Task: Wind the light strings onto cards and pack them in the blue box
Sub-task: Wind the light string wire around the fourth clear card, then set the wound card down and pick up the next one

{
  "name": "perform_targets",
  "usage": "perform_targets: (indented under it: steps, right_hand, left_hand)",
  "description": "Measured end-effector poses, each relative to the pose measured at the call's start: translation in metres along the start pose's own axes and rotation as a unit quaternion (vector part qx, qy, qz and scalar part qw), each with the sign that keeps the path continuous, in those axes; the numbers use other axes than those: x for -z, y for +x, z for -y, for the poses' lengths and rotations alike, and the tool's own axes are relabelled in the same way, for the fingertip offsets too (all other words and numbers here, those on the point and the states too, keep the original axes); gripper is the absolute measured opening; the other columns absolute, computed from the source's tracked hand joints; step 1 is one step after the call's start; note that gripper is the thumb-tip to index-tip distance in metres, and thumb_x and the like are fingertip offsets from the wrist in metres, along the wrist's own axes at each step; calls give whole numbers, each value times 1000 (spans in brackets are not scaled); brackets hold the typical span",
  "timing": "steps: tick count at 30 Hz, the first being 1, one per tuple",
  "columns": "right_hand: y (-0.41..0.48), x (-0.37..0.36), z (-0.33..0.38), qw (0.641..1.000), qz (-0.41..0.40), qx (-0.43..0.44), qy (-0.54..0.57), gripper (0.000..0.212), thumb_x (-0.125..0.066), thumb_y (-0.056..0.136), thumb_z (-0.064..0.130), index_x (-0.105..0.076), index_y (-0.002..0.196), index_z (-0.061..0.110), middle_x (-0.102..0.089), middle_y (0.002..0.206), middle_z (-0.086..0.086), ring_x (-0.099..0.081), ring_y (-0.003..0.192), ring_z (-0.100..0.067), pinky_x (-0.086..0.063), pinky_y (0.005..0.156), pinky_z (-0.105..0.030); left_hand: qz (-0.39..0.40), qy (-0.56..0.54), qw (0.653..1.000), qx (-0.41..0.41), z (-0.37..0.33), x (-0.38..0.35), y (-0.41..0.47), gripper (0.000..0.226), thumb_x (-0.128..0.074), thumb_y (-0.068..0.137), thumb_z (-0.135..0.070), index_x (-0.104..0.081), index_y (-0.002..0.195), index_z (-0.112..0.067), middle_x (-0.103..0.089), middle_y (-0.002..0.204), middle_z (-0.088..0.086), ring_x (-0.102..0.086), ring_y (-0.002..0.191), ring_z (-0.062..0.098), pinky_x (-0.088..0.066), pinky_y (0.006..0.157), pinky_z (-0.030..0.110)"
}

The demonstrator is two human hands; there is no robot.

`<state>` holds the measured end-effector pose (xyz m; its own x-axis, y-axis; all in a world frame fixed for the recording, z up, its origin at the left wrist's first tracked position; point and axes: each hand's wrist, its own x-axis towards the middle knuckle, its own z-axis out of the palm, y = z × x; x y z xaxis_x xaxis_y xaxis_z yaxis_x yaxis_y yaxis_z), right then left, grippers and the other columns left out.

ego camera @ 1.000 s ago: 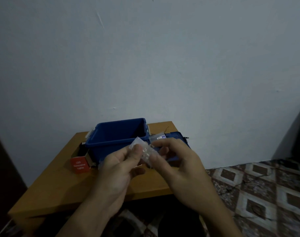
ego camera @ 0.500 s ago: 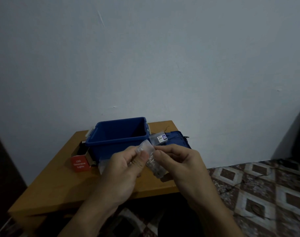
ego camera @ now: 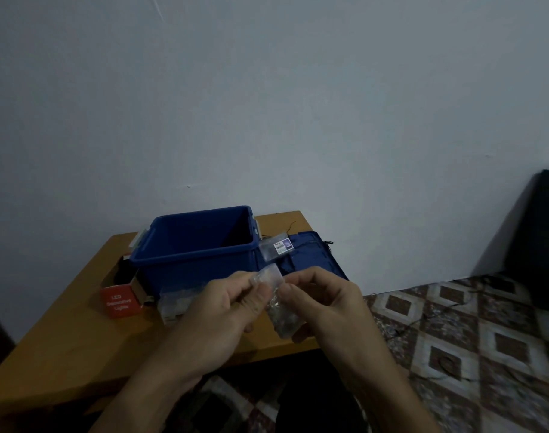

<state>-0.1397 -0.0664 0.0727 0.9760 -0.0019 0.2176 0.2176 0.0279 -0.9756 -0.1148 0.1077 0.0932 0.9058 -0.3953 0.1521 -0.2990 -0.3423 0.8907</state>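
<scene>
- Clear crinkled plastic bag (ego camera: 277, 314) of light string: held above near edge of wooden table (ego camera: 63, 339), before the blue box (ego camera: 201, 245).
- Left hand (ego camera: 223, 314): thumb and fingers pinched on bag's top.
- Right hand (ego camera: 326, 303): pinched alongside, same edge.
- Blue box: rigid plastic, rectangular, lid off.

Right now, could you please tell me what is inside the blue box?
Only bare blue inner walls show inside the blue box; nothing rises into view. Its near wall hides the bottom, so anything lying low there cannot be seen.
</scene>
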Motion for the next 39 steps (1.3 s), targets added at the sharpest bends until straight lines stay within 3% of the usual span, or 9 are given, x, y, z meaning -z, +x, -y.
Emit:
perform_targets:
  steps: [5,12,15,18,20,24,28,31,39]
  right_hand:
    - [8,4,-12,998,-11,-46,52,9,-71,89,21,-70,94,13,-74,82,-7,-68,69,-20,-55,59,-29]
    - [27,17,-34,982,1,-156,109,27,-70,86,18,-74,113,18,-74,107,-16,-71,95,-38,-58,81,-51]
    - [42,26,-42,981,-3,-174,82,19,-65,92,16,-77,107,15,-75,104,-15,-71,88,-32,-58,72,-39]
    - [68,40,-47,979,-31,-197,42,17,-61,95,16,-72,107,10,-73,103,-15,-68,89,-29,-55,72,-37]
    - [92,50,-50,975,-65,-212,13,17,-59,97,16,-68,109,9,-70,106,-14,-67,94,-29,-54,71,-35]
    - [149,65,-61,973,-106,-199,-54,11,-61,97,15,-68,103,9,-72,101,-14,-68,88,-32,-52,70,-38]
    - [201,66,-69,969,-97,-216,-69,10,-58,94,11,-67,94,6,-67,83,-12,-62,68,-24,-43,55,-30]
    - [228,60,-79,965,-84,-242,-49,13,-57,94,12,-65,101,4,-67,89,-12,-64,72,-24,-45,58,-32]
    - [255,44,-97,962,-83,-259,12,18,-53,96,13,-63,108,3,-67,98,-14,-63,75,-23,-44,69,-35]
  left_hand:
    - [28,-1,1000,-6,13,-3,14,32,-47,96,-44,-70,115,-32,-67,111,-14,-62,99,0,-43,78,18]
    - [63,14,998,29,32,-12,40,34,-46,93,-49,-73,105,-32,-62,101,-26,-58,85,-10,-40,69,6]
    - [50,-12,997,54,39,-18,57,44,-46,83,-60,-71,107,-35,-63,94,-27,-58,86,-7,-44,79,17]
    - [17,-48,994,99,45,-28,84,60,-40,87,-63,-52,139,-35,-58,131,-17,-53,119,2,-45,105,34]
    - [-29,-53,990,128,47,-36,105,51,-40,100,-52,-45,145,-30,-55,134,-12,-53,119,8,-44,107,41]
    - [-83,-66,974,202,57,-48,150,30,-43,104,-36,-44,133,-27,-53,94,-8,-62,94,20,-54,94,49]
    - [-125,-89,955,253,71,-53,187,58,-46,101,-26,-19,153,-25,-60,119,6,-69,78,23,-61,76,43]
    - [-151,-110,947,263,77,-54,201,72,-43,102,-19,2,158,-22,-62,95,6,-69,84,26,-57,63,34]
    - [-159,-111,942,274,89,-55,220,68,-39,102,-21,-1,159,-16,-63,107,7,-69,77,19,-42,44,25]
